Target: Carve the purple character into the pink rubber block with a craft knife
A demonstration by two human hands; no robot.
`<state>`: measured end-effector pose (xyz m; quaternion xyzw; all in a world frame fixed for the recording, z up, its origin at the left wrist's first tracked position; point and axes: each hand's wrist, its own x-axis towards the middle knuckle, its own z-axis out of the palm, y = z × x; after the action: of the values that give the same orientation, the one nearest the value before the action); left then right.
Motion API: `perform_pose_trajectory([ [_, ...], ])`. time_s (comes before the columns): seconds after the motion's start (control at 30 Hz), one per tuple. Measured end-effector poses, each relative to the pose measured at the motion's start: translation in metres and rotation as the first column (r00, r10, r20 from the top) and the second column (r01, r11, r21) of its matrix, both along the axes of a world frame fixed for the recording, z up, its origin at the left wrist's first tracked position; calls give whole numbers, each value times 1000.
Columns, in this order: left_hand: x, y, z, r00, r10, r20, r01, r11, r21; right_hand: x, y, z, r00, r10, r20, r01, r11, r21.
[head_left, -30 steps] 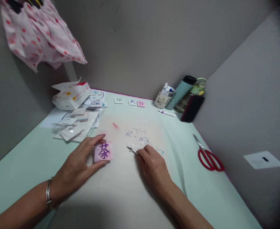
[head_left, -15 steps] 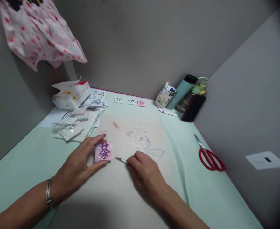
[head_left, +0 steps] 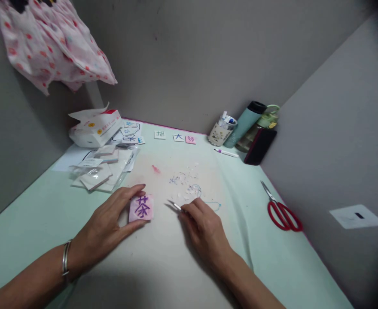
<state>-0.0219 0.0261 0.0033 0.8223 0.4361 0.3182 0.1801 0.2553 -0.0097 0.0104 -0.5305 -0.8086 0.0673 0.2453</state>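
A small pink square block (head_left: 141,208) with a purple character lies on the pale work surface. My left hand (head_left: 107,225) grips it between the thumb at its lower edge and a finger at its upper edge. To its right, my right hand (head_left: 205,227) holds a thin craft knife (head_left: 176,206) like a pen. The blade points up and left, apart from the block. Just beyond the right hand are scattered shavings (head_left: 189,182) and a blue outline drawn on the surface.
Packaged blanks (head_left: 97,176) and a tissue pack (head_left: 95,128) sit at the left. Small character tiles (head_left: 178,137) line the back. A pen cup (head_left: 222,131), a teal bottle (head_left: 245,124), a phone (head_left: 260,146), a marker (head_left: 226,152) and red scissors (head_left: 284,214) are at the right.
My right hand and the knife have moved right, away from the block. My left hand and the block have shifted very slightly right and down in view.
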Motion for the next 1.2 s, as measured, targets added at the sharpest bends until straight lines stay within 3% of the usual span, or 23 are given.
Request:
perform_pose_trajectory([
  [0.07, 0, 0, 0, 1000, -1, 7, 1, 1000, -3, -2, 0, 0, 997, 60, 51, -59, 998, -23],
  [0.23, 1, -1, -1, 1000, 10, 11, -10, 1000, -14, -6, 2, -2, 990, -69, 126, 66, 998, 22],
  [0.37, 1, -1, 0, 1000, 0, 20, 1, 1000, -23, -10, -2, -2, 987, 38, 158, -42, 999, 21],
  [0.53, 1, -1, -2, 1000, -11, 15, 12, 999, -44, -9, -3, -3, 981, -93, 168, 79, 993, 89],
  [0.67, 1, -1, -4, 1000, -30, 4, 30, 998, -63, -6, -2, -2, 988, -2, 154, -2, 1000, 24],
  [0.8, 0, 0, -5, 1000, -22, -2, 22, 998, -64, -3, -1, -1, 978, -135, 161, 117, 987, 113],
  [0.93, 0, -1, -5, 999, -46, -13, 45, 997, -56, -3, -1, -2, 986, -13, 167, -1, 997, 81],
  [1.07, 0, -2, -5, 999, -41, -14, 40, 997, -66, -2, 0, -3, 972, -140, 188, 113, 983, 147],
  [1.2, 0, -1, -5, 999, -37, -7, 36, 996, -86, -2, 0, -3, 987, -33, 158, 21, 997, 78],
])
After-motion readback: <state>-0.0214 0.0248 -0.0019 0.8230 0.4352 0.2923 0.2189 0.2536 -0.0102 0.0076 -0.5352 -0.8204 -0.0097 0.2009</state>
